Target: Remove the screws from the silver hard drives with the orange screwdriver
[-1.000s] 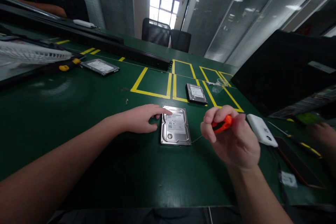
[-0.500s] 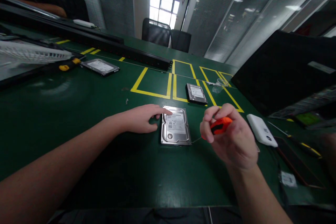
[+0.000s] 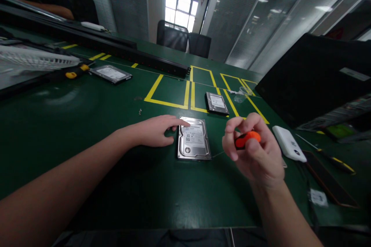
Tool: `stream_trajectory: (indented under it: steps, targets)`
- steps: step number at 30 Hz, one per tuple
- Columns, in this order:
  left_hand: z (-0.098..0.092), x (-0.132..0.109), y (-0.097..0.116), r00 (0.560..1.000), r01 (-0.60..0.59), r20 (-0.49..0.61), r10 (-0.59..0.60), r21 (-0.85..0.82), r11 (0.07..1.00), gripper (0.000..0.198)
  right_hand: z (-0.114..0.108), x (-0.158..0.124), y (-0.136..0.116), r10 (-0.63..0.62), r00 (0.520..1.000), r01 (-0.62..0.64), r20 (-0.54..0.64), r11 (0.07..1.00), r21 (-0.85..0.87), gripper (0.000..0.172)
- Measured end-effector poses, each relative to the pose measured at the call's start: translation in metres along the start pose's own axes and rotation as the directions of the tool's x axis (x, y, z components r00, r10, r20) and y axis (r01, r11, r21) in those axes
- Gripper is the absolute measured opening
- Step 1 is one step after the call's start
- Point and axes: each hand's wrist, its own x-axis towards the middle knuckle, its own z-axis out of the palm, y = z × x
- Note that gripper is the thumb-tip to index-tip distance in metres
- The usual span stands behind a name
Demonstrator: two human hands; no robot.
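A silver hard drive (image 3: 198,144) lies label up on the green table in front of me. My left hand (image 3: 159,131) rests at its left side, index finger stretched onto the upper part of the label and thumb apart. In my right hand (image 3: 255,152) is a screwdriver (image 3: 248,139) with an orange and black handle, fingers wrapped round it. Its thin shaft points left, and the tip meets the drive's lower right corner. Whether the tip sits in a screw is too small to tell. Several small screws (image 3: 140,112) lie left of the drive.
A second hard drive (image 3: 217,103) sits beyond, on yellow tape lines; a third (image 3: 110,73) is at far left by a yellow-black tool handle (image 3: 77,71). At right are a white box-shaped device (image 3: 289,143), another screwdriver (image 3: 327,154) and a large black case (image 3: 315,81). Someone's arm (image 3: 46,7) shows at upper left.
My right hand has turned the screwdriver handle, its fingers and thumb shifting round it. The left hand and the drive stay put.
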Motion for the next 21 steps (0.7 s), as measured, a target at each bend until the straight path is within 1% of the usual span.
stream_trajectory:
  steps: [3, 6, 7, 8, 11, 12, 13, 16, 17, 19, 20, 21]
  targets:
    - [-0.0003, -0.0001, 0.0005, 1.0, 0.002, 0.001, -0.001, -0.005, 1.0, 0.069, 0.0014, 0.001, 0.0003, 0.029, 0.999, -0.029, -0.018, 1.0, 0.01, 0.021]
    - [-0.0004, -0.0005, 0.001, 1.0, 0.003, 0.004, -0.003, -0.003, 1.0, 0.068, 0.0011, 0.003, 0.0002, 0.029, 0.999, -0.029, -0.029, 0.999, 0.019, 0.045]
    - [-0.0002, -0.0006, 0.001, 1.0, 0.001, 0.003, -0.001, -0.005, 1.0, 0.067, 0.0007, 0.0033, 0.0, 0.026, 0.999, -0.025, -0.03, 1.0, 0.017, 0.047]
    - [-0.0001, -0.0007, 0.0008, 1.0, 0.0, 0.002, 0.0, -0.007, 1.0, 0.067, 0.0003, 0.0033, -0.0003, 0.02, 0.999, -0.02, -0.027, 1.0, 0.015, 0.044]
    - [0.0005, -0.0006, 0.0003, 1.0, -0.008, -0.001, 0.008, -0.007, 1.0, 0.068, -0.0001, 0.0016, -0.0009, 0.002, 1.0, -0.002, -0.003, 1.0, 0.01, 0.02]
    - [0.0006, -0.0006, 0.0002, 1.0, -0.009, -0.001, 0.009, -0.005, 1.0, 0.069, 0.0002, 0.001, -0.0009, 0.002, 1.0, -0.002, 0.002, 1.0, 0.009, 0.014]
    - [0.0006, -0.0006, 0.0002, 1.0, -0.01, -0.002, 0.01, -0.003, 1.0, 0.069, 0.0005, 0.0005, -0.0007, 0.006, 1.0, -0.006, 0.001, 1.0, 0.009, 0.013]
    - [0.0002, -0.0006, 0.0008, 1.0, -0.013, -0.007, 0.013, -0.001, 1.0, 0.067, 0.0014, 0.0006, 0.0003, 0.011, 1.0, -0.011, -0.018, 1.0, 0.006, 0.022]
    - [0.0, -0.0006, 0.001, 1.0, -0.012, -0.006, 0.012, -0.002, 1.0, 0.066, 0.0014, 0.001, 0.0006, 0.012, 1.0, -0.012, -0.029, 1.0, 0.003, 0.028]
    - [-0.0004, -0.0006, 0.0015, 1.0, -0.003, 0.002, 0.003, -0.005, 1.0, 0.067, 0.0011, 0.002, 0.0007, 0.018, 0.999, -0.018, -0.044, 1.0, -0.002, 0.046]
    - [-0.0005, -0.0006, 0.0017, 1.0, 0.004, 0.005, -0.004, -0.006, 1.0, 0.067, 0.0008, 0.0024, 0.0006, 0.022, 0.999, -0.022, -0.049, 1.0, -0.004, 0.052]
    - [-0.0006, -0.0006, 0.0019, 1.0, 0.01, 0.008, -0.01, -0.007, 1.0, 0.068, 0.0005, 0.0024, 0.0004, 0.022, 0.998, -0.022, -0.051, 1.0, -0.006, 0.052]
